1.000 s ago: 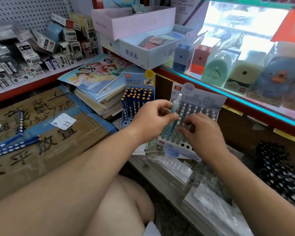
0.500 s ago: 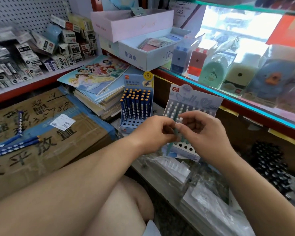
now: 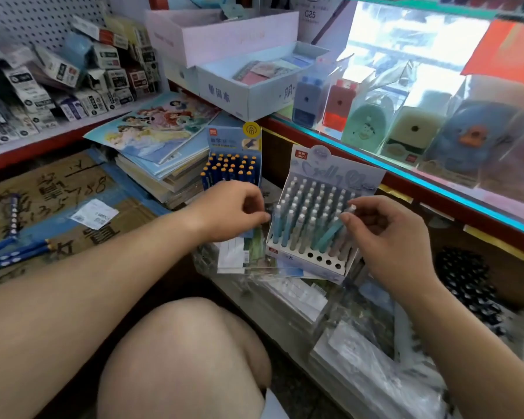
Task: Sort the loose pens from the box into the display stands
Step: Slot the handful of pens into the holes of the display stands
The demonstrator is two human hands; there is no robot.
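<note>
A pastel pen stand (image 3: 337,174) sits in front of me, nearly full of white-capped pens, with several empty holes in its front row. My right hand (image 3: 386,237) pinches a teal pen (image 3: 330,234) that leans tilted over the stand's right side. My left hand (image 3: 232,210) hovers at the stand's left edge with fingers loosely curled and its thumb tip against the leftmost pen. Behind it stands a blue stand (image 3: 235,140) of dark blue pens with orange tips. Loose blue pens (image 3: 15,252) lie on a cardboard box (image 3: 58,192) at the left.
A stack of picture books (image 3: 164,146) sits behind the blue stand. A glass counter (image 3: 406,176) with pencil sharpeners runs along the right. Clear plastic packets (image 3: 345,343) lie under the stand, and black pens (image 3: 466,285) sit at the right. My knee (image 3: 182,358) is below.
Both hands held one teal pen over the stand. Now my left hand has let go and drawn back to the left, while my right hand carries the pen to the stand's right side.
</note>
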